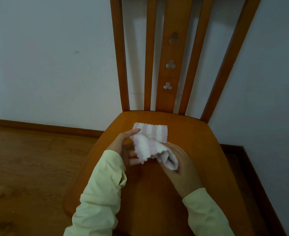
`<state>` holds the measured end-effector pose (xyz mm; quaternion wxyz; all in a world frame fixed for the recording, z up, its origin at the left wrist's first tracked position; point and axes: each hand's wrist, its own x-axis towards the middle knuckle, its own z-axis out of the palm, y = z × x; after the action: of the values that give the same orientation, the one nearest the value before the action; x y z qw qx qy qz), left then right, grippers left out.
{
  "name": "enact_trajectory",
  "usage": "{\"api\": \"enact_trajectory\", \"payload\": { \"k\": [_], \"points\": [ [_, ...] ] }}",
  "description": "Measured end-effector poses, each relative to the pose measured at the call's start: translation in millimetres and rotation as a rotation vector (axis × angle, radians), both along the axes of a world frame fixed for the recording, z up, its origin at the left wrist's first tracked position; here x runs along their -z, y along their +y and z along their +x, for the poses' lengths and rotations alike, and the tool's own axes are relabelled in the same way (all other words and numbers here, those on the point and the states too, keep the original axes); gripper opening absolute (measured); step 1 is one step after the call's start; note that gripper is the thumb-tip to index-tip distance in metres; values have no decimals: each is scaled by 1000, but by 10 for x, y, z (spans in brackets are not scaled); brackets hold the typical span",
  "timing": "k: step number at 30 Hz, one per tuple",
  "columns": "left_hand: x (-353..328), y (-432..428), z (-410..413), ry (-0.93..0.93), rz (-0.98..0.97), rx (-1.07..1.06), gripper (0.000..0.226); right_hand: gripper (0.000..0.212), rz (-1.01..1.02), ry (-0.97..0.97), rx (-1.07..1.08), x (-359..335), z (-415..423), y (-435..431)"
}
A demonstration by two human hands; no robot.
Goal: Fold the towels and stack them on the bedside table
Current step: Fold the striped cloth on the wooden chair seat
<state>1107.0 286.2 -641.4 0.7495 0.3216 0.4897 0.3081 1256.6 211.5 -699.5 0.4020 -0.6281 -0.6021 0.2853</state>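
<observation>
Towel (145,148), striped, hangs over the middle of the chair seat (191,142): my right grip (177,162) clenches its bunched end while my left grip (125,148) lies flat-fingered under the other edge, spreading it for a fold. A folded towel (155,132) sits near the seat's back edge; the front offers working room.

On an orange wooden chair seat (183,133) lies a folded pink-and-white striped towel (154,131). The right grip (177,160) clutches the bunched end of a loose striped towel (145,147); straight fingers of the left grip (123,147) support it.
</observation>
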Motion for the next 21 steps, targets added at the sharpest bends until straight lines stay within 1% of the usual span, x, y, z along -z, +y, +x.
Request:
{"api": "enact_trajectory", "payload": {
  "k": [1, 2, 3, 4, 5, 6, 8, 9, 10, 11, 13, 15, 17, 19, 21],
  "points": [
    [5, -48, -75, -40, 54, -2, 20, 55, 25, -14, 16, -4, 16, -16],
    [32, -57, -133, -13, 121, -22, 22, 39, 68, -9, 33, -27, 34, -31],
    [59, -41, -170, 36, 193, -44, 27, 30, 94, 42, 76, -73, 37, -60],
    [75, -30, -202, 97, 281, -42, 35, 23, 126, 141, 93, -136, 25, -84],
    [98, -26, -230, 153, 399, -12, 44, 21, 137, 199, 120, -167, 30, -92],
    [114, -37, -243, 233, 549, 71, 54, 21, 156, 268, 121, -199, 18, -95],
    [203, -56, -229, 505, 839, 232, 73, 20, 143, 312, 124, -193, 2, -73],
    [229, -63, -195, 651, 928, 248, 80, 17, 131, 309, 116, -186, 7, -69],
    [249, -59, -151, 756, 989, 214, 86, 20, 130, 309, 115, -189, 3, -65],
    [270, -62, -105, 796, 1056, 155, 86, 27, 133, 303, 113, -180, 6, -66],
    [304, -83, -45, 752, 1159, 66, 71, 34, 128, 275, 102, -198, 0, -79],
    [277, -88, -57, 576, 1158, 66, 50, 33, 129, 255, 101, -217, -2, -75],
    [237, -101, -100, 411, 1089, 86, 31, 30, 119, 258, 105, -213, 30, -71],
    [225, -107, -143, 354, 1000, 64, 18, 27, 109, 266, 118, -214, 46, -82],
    [240, -120, -155, 304, 914, 31, 16, 24, 90, 240, 149, -199, 72, -92]
  ]
}}
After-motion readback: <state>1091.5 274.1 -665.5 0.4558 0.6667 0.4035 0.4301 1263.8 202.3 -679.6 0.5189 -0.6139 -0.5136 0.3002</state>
